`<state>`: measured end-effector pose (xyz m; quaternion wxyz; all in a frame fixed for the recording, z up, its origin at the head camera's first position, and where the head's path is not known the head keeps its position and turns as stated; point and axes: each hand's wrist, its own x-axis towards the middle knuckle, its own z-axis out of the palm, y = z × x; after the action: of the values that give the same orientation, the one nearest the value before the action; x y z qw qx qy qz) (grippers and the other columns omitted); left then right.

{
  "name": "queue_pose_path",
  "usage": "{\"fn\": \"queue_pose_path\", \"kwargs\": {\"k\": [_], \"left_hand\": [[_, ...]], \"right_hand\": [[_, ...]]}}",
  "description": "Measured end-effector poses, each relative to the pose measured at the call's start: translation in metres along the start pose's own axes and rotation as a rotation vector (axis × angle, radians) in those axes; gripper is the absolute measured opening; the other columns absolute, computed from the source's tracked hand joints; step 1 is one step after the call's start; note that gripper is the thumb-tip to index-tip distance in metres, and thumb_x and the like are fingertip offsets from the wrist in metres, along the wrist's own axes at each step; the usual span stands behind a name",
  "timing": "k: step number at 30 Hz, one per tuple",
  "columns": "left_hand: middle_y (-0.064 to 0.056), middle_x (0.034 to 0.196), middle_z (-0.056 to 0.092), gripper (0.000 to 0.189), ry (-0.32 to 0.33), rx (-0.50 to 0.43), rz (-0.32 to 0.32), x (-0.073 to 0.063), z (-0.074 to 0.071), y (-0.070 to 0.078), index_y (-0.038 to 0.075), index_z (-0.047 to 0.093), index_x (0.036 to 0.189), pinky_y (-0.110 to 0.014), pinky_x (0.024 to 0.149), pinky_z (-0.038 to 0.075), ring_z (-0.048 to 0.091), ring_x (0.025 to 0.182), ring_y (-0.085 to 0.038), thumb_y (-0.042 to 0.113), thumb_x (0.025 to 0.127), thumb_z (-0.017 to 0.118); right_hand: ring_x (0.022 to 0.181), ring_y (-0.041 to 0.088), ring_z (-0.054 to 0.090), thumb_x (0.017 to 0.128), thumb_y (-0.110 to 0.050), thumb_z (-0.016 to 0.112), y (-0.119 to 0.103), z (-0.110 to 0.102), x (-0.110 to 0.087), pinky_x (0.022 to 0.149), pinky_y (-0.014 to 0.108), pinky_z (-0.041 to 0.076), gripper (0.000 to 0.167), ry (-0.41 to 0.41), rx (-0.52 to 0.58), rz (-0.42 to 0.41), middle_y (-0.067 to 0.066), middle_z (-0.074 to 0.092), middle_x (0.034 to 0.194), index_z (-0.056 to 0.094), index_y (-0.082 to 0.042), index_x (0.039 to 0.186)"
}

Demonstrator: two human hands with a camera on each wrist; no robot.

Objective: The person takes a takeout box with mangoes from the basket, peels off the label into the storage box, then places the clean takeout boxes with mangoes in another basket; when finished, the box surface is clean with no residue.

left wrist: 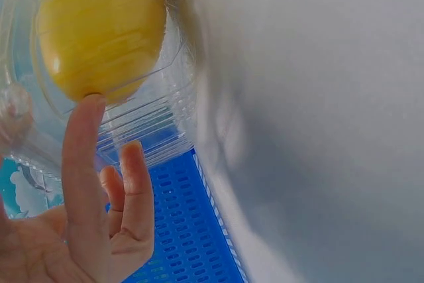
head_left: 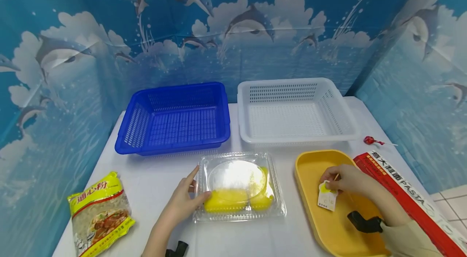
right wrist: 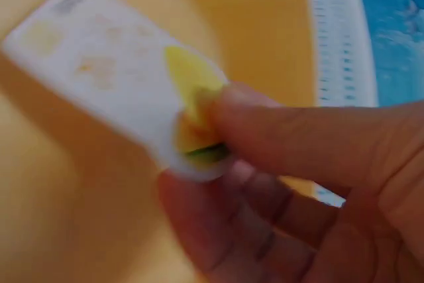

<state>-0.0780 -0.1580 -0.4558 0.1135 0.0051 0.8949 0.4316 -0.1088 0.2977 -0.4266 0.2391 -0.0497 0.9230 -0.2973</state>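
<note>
My left hand [head_left: 182, 200] is at the left edge of a clear plastic clamshell box [head_left: 278, 204], its thumb and fingertips touching the side. Inside the closed box lie smooth yellow rounded items [head_left: 226, 200]; one yellow oval [left wrist: 103, 31] shows close up in the left wrist view. Over a yellow plastic tray [head_left: 310, 212], my right hand [head_left: 348, 180] pinches a small white paper tag [head_left: 326, 201] between thumb and fingers. The tag [right wrist: 99, 57] has a yellow picture at the pinched end and blurred print along its length.
Behind stand a blue basket [head_left: 171, 147] and a white basket [head_left: 295, 138]. A macaroni bag [head_left: 100, 216] lies at the left. Right of the tray are a long red pasta box [head_left: 405, 204] and a red lollipop [head_left: 369, 140]. A dolphin-printed curtain [head_left: 233, 58] encloses the table.
</note>
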Motion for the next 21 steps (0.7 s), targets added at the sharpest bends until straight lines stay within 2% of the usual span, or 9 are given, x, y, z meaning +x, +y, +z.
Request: {"fn": "queue_pose_path", "kwargs": {"k": [2, 4, 14, 17, 21], "left_hand": [[-0.015, 0.115, 0.058, 0.087, -0.002, 0.001, 0.002, 0.000, 0.001, 0.000, 0.015, 0.033, 0.155, -0.051, 0.086, 0.055, 0.058, 0.107, -0.028, 0.037, 0.083, 0.078], [-0.015, 0.115, 0.058, 0.087, -0.001, 0.002, 0.000, 0.000, 0.001, 0.000, 0.015, 0.033, 0.155, -0.051, 0.086, 0.055, 0.058, 0.107, -0.029, 0.038, 0.083, 0.078], [-0.015, 0.116, 0.057, 0.088, 0.005, 0.003, -0.011, -0.001, 0.000, 0.001, 0.015, 0.033, 0.155, -0.052, 0.086, 0.055, 0.058, 0.109, -0.031, 0.039, 0.084, 0.078], [-0.016, 0.116, 0.057, 0.087, 0.006, 0.004, -0.010, -0.001, 0.000, 0.000, 0.015, 0.033, 0.155, -0.053, 0.086, 0.055, 0.058, 0.109, -0.031, 0.039, 0.084, 0.077], [-0.016, 0.116, 0.057, 0.087, 0.006, 0.004, -0.006, -0.001, 0.001, 0.000, 0.015, 0.033, 0.155, -0.053, 0.087, 0.055, 0.059, 0.110, -0.032, 0.039, 0.084, 0.077]], "right_hand": [[0.070, 0.016, 0.054, 0.087, -0.006, 0.071, 0.005, 0.009, 0.004, 0.058, 0.023, 0.047, 0.006, -0.034, -0.009, -0.006, 0.001, 0.057, 0.077, 0.071, -0.007, 0.093], [0.070, 0.016, 0.052, 0.084, -0.003, 0.072, 0.005, 0.017, 0.007, 0.058, 0.023, 0.045, 0.007, -0.029, -0.044, 0.001, 0.001, 0.055, 0.075, 0.069, -0.007, 0.089], [0.076, 0.020, 0.049, 0.075, -0.002, 0.081, 0.000, 0.034, 0.012, 0.067, 0.032, 0.040, 0.028, 0.156, -0.258, 0.018, 0.004, 0.045, 0.078, 0.055, -0.009, 0.082], [0.073, 0.020, 0.048, 0.075, 0.001, 0.079, -0.002, 0.036, 0.012, 0.065, 0.031, 0.040, 0.028, 0.175, -0.272, 0.016, 0.004, 0.045, 0.075, 0.054, -0.009, 0.079], [0.071, 0.018, 0.049, 0.076, 0.004, 0.075, -0.001, 0.037, 0.012, 0.065, 0.030, 0.040, 0.024, 0.130, -0.229, 0.022, 0.002, 0.049, 0.071, 0.055, -0.009, 0.077]]}}
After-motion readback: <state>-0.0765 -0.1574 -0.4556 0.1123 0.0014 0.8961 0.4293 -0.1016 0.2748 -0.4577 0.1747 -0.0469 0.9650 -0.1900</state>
